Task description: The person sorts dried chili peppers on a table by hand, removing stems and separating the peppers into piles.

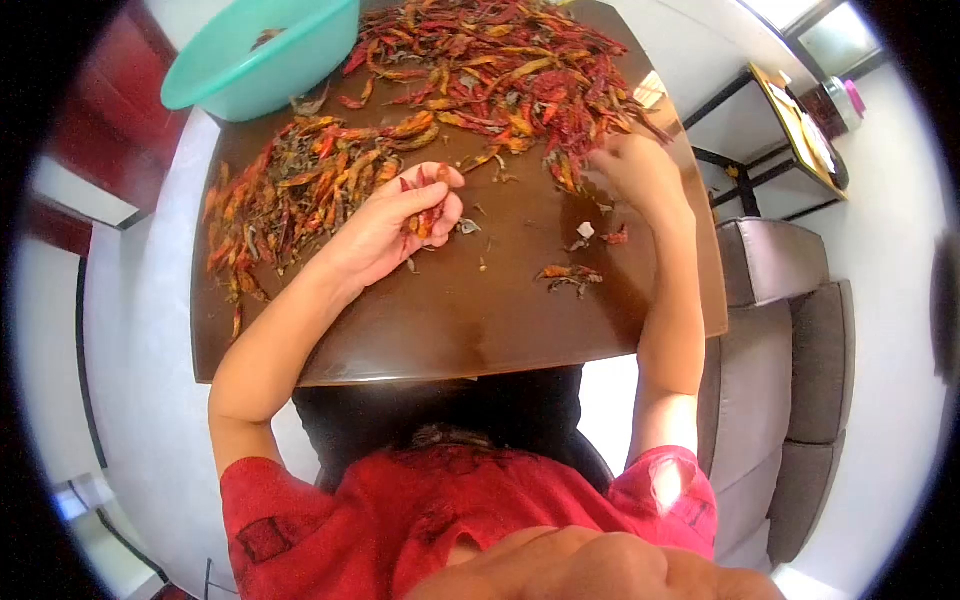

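Observation:
My left hand (410,215) is closed around several dried red chili peppers (424,222), palm turned up, above the middle of the brown table. Just left of it spreads a pile of darker, orange-brown dried chilies (310,170). My right hand (640,175) is at the right edge of a large heap of redder dried chilies (510,65), fingertips touching it. Its fingers are bent and partly blurred, so whether they grip a chili is unclear. A small cluster of dried chilies (570,275) lies apart, nearer the front of the table.
A turquoise plastic basin (265,65) stands at the table's back left. Small stem bits and a white scrap (586,230) are scattered on the brown table (450,320). To the right are a grey sofa (755,370) and a small shelf with a pink-lidded jar (845,103).

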`<state>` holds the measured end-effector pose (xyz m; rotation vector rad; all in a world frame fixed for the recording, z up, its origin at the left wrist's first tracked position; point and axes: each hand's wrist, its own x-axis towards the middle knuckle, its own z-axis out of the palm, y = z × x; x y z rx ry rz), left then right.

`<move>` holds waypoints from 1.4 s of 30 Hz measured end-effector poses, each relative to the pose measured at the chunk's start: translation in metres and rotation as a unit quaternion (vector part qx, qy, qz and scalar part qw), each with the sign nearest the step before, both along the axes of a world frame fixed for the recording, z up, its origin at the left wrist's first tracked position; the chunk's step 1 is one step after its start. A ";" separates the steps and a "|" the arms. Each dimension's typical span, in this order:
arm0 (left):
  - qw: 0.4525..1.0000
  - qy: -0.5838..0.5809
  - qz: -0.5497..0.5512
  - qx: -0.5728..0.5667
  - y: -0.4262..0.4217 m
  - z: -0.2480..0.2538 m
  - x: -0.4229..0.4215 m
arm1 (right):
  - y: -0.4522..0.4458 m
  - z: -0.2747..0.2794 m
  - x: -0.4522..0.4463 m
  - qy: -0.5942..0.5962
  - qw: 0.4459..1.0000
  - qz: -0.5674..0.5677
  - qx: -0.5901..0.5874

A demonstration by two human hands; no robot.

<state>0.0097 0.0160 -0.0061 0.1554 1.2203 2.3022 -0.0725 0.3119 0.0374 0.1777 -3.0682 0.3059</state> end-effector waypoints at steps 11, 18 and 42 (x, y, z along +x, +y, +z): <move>0.999 -0.040 0.027 -0.018 -0.003 0.000 -0.001 | -0.034 -0.012 0.015 -0.031 0.987 0.129 -0.089; 0.999 -0.040 0.021 -0.030 -0.004 -0.006 -0.004 | -0.023 -0.025 0.007 0.028 0.982 0.165 -0.082; 0.999 -0.035 0.028 -0.015 0.001 -0.003 0.002 | -0.090 -0.031 0.054 -0.398 0.700 0.166 -0.569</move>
